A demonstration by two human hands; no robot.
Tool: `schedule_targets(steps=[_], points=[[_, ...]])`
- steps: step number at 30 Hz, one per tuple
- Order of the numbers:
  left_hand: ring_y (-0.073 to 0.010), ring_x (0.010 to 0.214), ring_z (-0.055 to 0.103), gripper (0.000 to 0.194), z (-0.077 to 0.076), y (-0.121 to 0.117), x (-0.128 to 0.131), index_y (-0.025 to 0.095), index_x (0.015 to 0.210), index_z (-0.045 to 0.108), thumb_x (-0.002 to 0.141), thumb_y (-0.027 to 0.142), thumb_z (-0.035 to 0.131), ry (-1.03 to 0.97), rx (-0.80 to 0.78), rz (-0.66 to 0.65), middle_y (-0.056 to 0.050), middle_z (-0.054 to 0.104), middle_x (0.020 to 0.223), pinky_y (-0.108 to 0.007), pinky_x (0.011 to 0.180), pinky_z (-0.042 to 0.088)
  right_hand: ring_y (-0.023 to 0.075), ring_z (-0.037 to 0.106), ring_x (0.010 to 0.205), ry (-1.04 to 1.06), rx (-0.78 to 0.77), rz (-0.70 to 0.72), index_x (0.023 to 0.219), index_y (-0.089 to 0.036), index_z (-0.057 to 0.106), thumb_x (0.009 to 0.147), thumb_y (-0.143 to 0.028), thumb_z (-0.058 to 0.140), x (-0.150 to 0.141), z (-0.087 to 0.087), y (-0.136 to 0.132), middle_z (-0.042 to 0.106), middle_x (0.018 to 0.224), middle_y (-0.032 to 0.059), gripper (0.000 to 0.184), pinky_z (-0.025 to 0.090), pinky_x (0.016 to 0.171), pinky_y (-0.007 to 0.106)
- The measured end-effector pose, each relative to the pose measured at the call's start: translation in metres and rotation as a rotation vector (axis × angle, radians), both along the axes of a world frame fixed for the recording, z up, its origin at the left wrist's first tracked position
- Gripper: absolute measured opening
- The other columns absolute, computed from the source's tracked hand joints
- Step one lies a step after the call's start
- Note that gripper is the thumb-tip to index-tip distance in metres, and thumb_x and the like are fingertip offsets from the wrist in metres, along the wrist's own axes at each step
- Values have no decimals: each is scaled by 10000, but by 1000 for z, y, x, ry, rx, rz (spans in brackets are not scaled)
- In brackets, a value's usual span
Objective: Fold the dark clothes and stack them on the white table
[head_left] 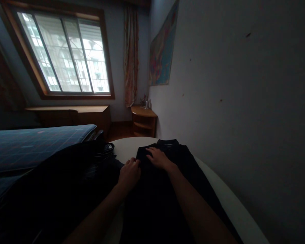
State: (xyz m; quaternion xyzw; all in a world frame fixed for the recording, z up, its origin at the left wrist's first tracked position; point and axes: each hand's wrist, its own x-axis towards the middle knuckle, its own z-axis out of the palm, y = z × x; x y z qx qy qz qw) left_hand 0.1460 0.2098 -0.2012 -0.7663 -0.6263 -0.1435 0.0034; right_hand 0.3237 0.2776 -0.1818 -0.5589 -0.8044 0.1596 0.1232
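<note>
Dark collared shirt (pixel 152 189): lower centre, flat on white round table (pixel 127 144); collar (pixel 167 144) towards top of frame, long axis running down and slightly rightward. Right hand (pixel 158 158): on the shirt just below the collar, fingers loosely spread. Left hand (pixel 130 173): at the shirt's left edge, fingers curled; pinching or merely resting, impossible to tell. Dark heap of cloth (pixel 66 183): lower left, beside the table. Shirt's lower end: cut off by bottom of frame. Folds and seams: lost in shadow.
</note>
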Motion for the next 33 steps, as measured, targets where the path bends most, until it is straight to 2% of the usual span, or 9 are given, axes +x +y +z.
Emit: schedule_targets(steps=[4,7,15,18,21,23,27,30,33], points=[[-245,1070,579,242,-1,-2,1,174,1114,612,935,190,451,62,-5,4,-121,631,1137,-313,871,453,300,144,1493,-85,-19,62,1533,-264,304,999,-538,295,-16,-23,-3,214,1624,63,601,95,1176,557],[-270,1099,574,263,3,-2,1,135,1159,578,945,229,459,18,-47,55,-154,632,1153,-333,898,439,295,104,1501,-101,18,16,1535,-276,302,989,-551,297,-17,-34,-3,184,1632,40,611,75,1183,533],[-254,1054,631,291,11,2,-2,150,1189,522,911,234,530,-18,-170,28,-126,686,1126,-318,885,435,280,115,1500,-115,61,-16,1533,-283,305,969,-584,317,-18,-33,-4,207,1628,43,640,80,1185,498],[-291,1054,631,283,15,0,-4,140,1156,534,880,206,532,11,-192,12,-138,695,1094,-362,882,436,299,109,1499,-149,43,-26,1539,-281,288,970,-596,297,-21,-34,-6,156,1639,61,651,82,1177,522],[-317,1073,613,229,20,-2,-2,137,1092,554,871,176,504,31,-195,3,-146,695,1073,-389,884,432,322,141,1487,-207,108,-33,1526,-257,328,967,-577,332,-24,-30,-7,119,1644,88,644,86,1166,543],[-309,1087,608,211,24,-3,0,139,1076,552,877,160,486,29,-192,2,-142,687,1097,-376,889,430,323,211,1460,-229,177,10,1475,-210,426,961,-507,404,-26,-24,-6,211,1621,118,594,115,1163,518],[-259,1063,639,209,30,-6,4,155,1093,528,888,157,491,6,-220,23,-131,682,1117,-312,859,444,286,437,1323,-196,200,49,1248,-205,630,970,-383,427,-35,-7,3,550,1400,134,387,266,1099,444],[-272,1043,660,233,34,-9,3,143,1124,514,904,223,515,-6,-256,46,-149,690,1093,-314,817,467,252,600,1143,-165,160,-27,1215,-218,620,999,-365,351,-46,0,16,665,1223,124,375,407,963,388],[-307,1034,666,278,40,-11,1,120,1141,517,902,261,533,-3,-279,65,-180,692,1084,-349,806,482,246,670,1023,-144,101,-95,1209,-218,601,968,-439,419,-58,1,28,700,1138,120,375,474,824,334]])
